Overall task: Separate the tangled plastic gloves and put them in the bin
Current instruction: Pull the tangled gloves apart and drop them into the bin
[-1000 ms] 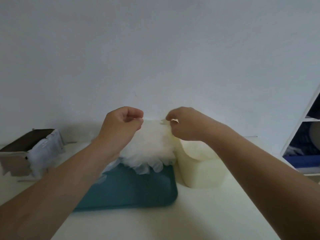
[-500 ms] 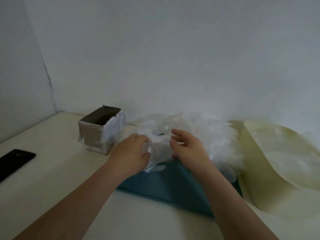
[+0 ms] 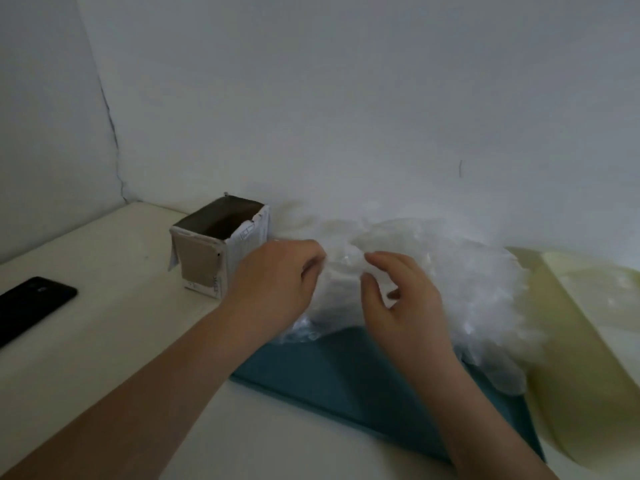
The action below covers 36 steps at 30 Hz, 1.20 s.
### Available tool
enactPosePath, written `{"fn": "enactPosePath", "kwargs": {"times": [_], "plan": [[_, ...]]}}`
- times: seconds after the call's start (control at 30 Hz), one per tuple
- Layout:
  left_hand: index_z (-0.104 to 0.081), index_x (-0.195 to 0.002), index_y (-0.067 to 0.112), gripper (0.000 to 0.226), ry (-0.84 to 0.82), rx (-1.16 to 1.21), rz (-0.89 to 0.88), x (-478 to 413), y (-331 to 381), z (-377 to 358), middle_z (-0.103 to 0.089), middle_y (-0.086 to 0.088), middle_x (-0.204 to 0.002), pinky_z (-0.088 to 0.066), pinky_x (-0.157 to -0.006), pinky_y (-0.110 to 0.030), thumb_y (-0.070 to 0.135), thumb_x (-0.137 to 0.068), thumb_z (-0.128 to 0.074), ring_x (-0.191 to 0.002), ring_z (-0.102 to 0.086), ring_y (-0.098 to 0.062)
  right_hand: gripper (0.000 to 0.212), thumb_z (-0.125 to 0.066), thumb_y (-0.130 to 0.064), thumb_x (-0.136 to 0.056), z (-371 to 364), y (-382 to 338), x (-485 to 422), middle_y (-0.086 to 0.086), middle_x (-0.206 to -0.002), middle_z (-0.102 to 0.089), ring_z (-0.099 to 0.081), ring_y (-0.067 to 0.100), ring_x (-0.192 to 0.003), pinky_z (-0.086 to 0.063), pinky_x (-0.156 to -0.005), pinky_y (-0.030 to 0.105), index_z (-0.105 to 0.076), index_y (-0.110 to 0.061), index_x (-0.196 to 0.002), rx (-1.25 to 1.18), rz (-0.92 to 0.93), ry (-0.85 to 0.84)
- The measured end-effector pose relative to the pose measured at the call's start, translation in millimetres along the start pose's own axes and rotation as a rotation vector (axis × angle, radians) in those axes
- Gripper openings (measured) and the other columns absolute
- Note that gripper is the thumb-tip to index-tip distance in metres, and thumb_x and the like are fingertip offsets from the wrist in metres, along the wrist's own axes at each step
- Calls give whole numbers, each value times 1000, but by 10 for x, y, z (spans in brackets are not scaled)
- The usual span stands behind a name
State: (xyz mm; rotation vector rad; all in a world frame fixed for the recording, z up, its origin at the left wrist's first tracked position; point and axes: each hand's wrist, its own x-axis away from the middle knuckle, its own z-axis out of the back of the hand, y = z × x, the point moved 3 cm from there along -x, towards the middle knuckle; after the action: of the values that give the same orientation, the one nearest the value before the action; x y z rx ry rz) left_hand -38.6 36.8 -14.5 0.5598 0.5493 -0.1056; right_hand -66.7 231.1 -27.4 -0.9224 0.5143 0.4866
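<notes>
A fluffy heap of clear plastic gloves (image 3: 460,282) lies on a teal tray (image 3: 346,382) in the middle of the table. My left hand (image 3: 277,282) is at the heap's left edge, fingers curled in, pinching a bit of glove film. My right hand (image 3: 405,303) rests on the front of the heap with bent fingers and the thumb apart, gripping nothing that I can see. The cream bin (image 3: 571,341) stands right of the tray, touching the heap, with some pale film inside.
An open-topped cardboard box (image 3: 218,247) stands left of the heap, close to my left hand. A black phone (image 3: 31,306) lies flat at the table's left edge. The white wall runs right behind the heap.
Both hands came down from holding a glove up in the air to the heap's front left. Since half a second ago my right fingers have bent and my left fingers have curled into the film.
</notes>
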Motion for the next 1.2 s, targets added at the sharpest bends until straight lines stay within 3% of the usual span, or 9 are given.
{"fn": "enactPosePath", "kwargs": {"times": [0.17,0.3,0.47,0.6,0.67,0.8,0.9,1.0,1.2], "plan": [[-78,-102,16,19,141,52,-322,-36,214,184,-77,4,-111,-59,-92,-37,6,-96,-64,-103,-69,-12,37,-58,-37,-98,399,-259,-146,-11,-131,-64,-58,6,-125,-48,-108,32,-67,-21,-130,-57,34,140],[-81,-93,18,25,147,-9,-531,-11,320,221,-73,-1,-128,-48,-109,-49,7,-93,-59,-125,-63,-22,37,-60,-46,-101,713,-318,-240,-16,-132,-66,-61,-2,-122,-50,-108,35,-64,-30,-134,-239,-166,171],[-82,-87,26,31,97,8,-572,17,377,251,-60,-4,-148,-31,-121,-59,-4,-85,-74,-149,-43,-24,58,-69,-70,-83,696,-199,-250,-3,-115,-77,-73,16,-108,-53,-103,49,-74,-22,-116,-591,-501,-281],[-84,-91,28,32,99,23,-603,38,471,276,-54,-6,-155,-29,-120,-62,-2,-85,-75,-153,-36,-27,31,-72,-33,-93,539,-237,-187,16,-106,-78,-75,31,-97,-61,-87,41,-77,-7,-109,-711,-551,-432],[-79,-115,27,38,102,61,-613,88,572,289,-47,-5,-161,-32,-121,-60,-1,-91,-69,-154,-34,-24,24,-72,-21,-91,494,-227,-170,20,-94,-76,-73,30,-81,-61,-72,34,-76,0,-103,-819,-598,-396],[-39,-149,48,66,182,594,-119,20,476,435,-42,17,-161,-47,-114,-41,35,-95,-74,-144,-46,-5,13,-68,-5,-91,488,-142,-198,17,-88,-75,-72,26,-74,-61,-68,36,-77,-3,-100,-849,-662,-269],[-52,-143,42,91,7,916,380,-29,264,390,-59,12,-143,-53,-107,-45,75,-64,-82,-129,-62,-11,16,-63,1,-94,458,-157,-188,19,-93,-76,-73,27,-77,-61,-68,37,-76,-5,-103,-867,-669,-267],[-70,-123,14,58,-284,1108,484,26,219,184,-74,-11,-119,-56,-103,-56,42,-77,-92,-114,-72,-31,15,-62,-2,-98,409,-170,-161,17,-92,-76,-73,28,-79,-61,-70,38,-75,-5,-104,-881,-640,-245],[-77,-98,10,6,-121,1132,572,22,167,245,-75,-9,-89,-59,-66,-33,14,-93,-74,-78,-73,-23,13,-64,-17,-101,398,-114,-167,12,-66,-66,-41,17,-39,-34,-37,20,-75,-11,-101,-622,-519,-178]]}}
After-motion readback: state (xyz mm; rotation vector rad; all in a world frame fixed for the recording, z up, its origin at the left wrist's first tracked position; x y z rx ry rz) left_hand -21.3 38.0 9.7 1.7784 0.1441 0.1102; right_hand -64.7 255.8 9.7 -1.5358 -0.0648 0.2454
